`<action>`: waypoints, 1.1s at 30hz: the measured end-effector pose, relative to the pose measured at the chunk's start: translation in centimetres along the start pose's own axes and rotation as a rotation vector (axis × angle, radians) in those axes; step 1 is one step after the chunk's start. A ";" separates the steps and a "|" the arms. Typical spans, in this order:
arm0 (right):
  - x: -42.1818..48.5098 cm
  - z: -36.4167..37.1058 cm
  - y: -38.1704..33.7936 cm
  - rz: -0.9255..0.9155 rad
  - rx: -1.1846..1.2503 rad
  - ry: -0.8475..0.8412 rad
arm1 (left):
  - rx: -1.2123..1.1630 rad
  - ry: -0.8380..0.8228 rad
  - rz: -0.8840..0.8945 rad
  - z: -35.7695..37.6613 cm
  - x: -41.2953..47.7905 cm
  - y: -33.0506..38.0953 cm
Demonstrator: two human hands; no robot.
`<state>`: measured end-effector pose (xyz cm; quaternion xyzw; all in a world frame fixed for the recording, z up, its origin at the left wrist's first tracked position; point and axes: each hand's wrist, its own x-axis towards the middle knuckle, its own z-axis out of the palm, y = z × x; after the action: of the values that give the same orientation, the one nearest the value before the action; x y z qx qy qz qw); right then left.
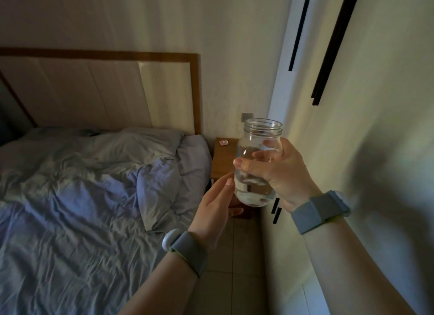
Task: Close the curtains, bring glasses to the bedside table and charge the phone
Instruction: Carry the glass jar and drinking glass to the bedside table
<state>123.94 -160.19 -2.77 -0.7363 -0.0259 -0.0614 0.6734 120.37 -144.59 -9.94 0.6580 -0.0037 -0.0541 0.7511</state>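
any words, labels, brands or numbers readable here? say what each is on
None: no text can be read in this view.
glass jar held by the right hand: clear glass, no label showing.
small pink item on the bedside table: too small and blurred to tell whether it bears print.
right wristband and left wristband: plain, no markings visible.

small square wooden bedside table [223, 162] ahead of me, tight between bed and wall. small pink object [223, 142] on top, near the back edge, can't ID it. wide bed with padded beige headboard [94, 91] on my left, rumpled blue-grey duvet [82, 185] over it.
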 end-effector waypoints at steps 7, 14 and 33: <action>9.4 1.7 1.1 -0.016 -0.028 0.009 | 0.014 -0.047 0.019 -2.1 8.9 1.2; 19.2 3.7 2.9 -0.038 -0.047 0.000 | 0.010 -0.043 0.005 -4.6 18.1 2.1; 43.6 6.0 10.6 0.023 0.007 -0.033 | -0.094 0.096 -0.110 -6.1 43.3 0.0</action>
<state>168.81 -157.09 -8.33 -0.7350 -0.0288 -0.0416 0.6762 163.87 -142.25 -13.65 0.6231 0.0710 -0.0638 0.7763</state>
